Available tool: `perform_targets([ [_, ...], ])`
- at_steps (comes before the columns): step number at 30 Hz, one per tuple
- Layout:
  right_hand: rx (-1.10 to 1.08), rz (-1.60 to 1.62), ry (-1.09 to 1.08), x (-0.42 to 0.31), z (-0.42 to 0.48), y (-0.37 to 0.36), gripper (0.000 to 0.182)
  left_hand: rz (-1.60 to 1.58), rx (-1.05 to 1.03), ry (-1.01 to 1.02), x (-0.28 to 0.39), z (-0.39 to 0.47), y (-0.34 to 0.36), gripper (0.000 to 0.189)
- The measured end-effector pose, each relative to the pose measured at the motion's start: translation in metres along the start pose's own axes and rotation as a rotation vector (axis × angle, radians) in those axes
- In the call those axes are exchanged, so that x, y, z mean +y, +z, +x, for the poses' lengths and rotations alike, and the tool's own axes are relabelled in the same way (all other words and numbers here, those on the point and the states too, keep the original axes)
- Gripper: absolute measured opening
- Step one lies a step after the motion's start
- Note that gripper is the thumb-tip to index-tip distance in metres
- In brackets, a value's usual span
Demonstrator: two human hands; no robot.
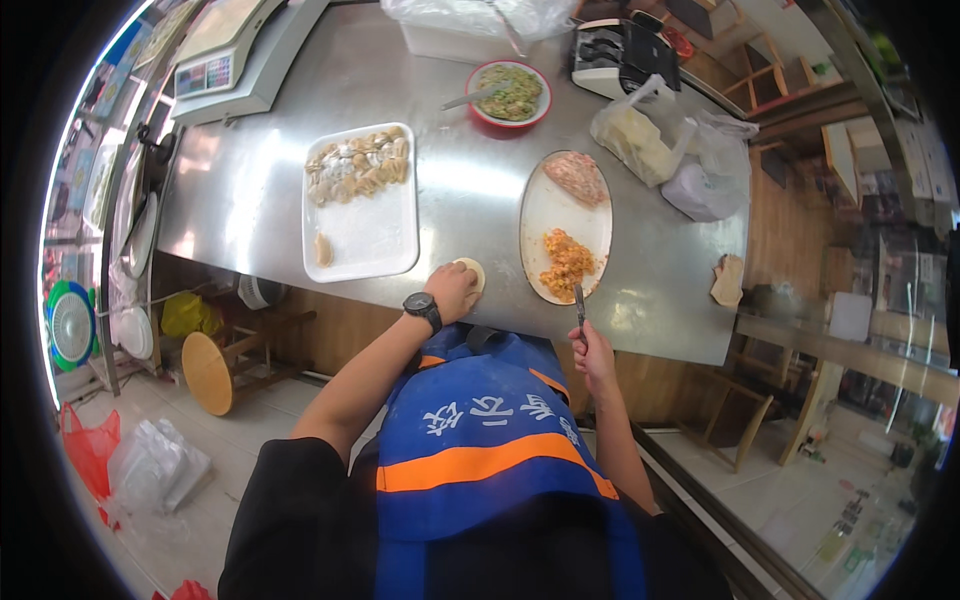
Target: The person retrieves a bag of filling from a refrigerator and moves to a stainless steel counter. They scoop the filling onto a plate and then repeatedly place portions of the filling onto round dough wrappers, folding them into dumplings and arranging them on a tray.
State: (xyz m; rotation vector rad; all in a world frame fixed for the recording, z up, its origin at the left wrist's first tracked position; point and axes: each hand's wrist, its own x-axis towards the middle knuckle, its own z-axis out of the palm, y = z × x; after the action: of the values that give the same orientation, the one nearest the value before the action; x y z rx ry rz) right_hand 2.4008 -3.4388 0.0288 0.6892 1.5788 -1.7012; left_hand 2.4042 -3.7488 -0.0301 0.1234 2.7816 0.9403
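My left hand point(452, 291), with a black watch at the wrist, holds a round dough wrapper point(471, 274) at the near edge of the steel table. In my right hand point(592, 352) is the handle of a narrow metal utensil point(580, 304); its tip touches the orange chopped filling point(568, 264) on an oval white plate point(531, 225). Pale pink minced meat point(576, 177) lies at the far end of that plate. To the left, a white tray point(367, 244) holds rows of folded dumplings point(358, 165) and a single dumpling point(322, 250) apart from them.
A red-rimmed bowl point(549, 97) of green filling with a spoon point(476, 95) stands farther back. Plastic bags point(645, 139) lie at the right, near a black-and-white machine point(600, 56). A scale point(217, 45) is at the far left. A wooden stool point(208, 373) lies below the table.
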Motion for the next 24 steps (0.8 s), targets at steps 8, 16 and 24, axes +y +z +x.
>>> perform_targets([
  [8, 0.28, -0.792, -0.385, -0.005, 0.031, -0.037, 0.052, 0.031, -0.102, -0.017, 0.004, -0.002, -0.006, 0.017],
  [16, 0.323, -1.44, -0.425, -0.06, 0.048, 0.021, 0.048, 0.059, 0.005, 0.007, 0.012, -0.005, 0.0, 0.013],
  [24, 0.216, -1.595, -0.497, -0.079, 0.017, 0.031, 0.04, -0.449, 0.223, -0.255, -0.014, -0.006, 0.012, 0.019],
])
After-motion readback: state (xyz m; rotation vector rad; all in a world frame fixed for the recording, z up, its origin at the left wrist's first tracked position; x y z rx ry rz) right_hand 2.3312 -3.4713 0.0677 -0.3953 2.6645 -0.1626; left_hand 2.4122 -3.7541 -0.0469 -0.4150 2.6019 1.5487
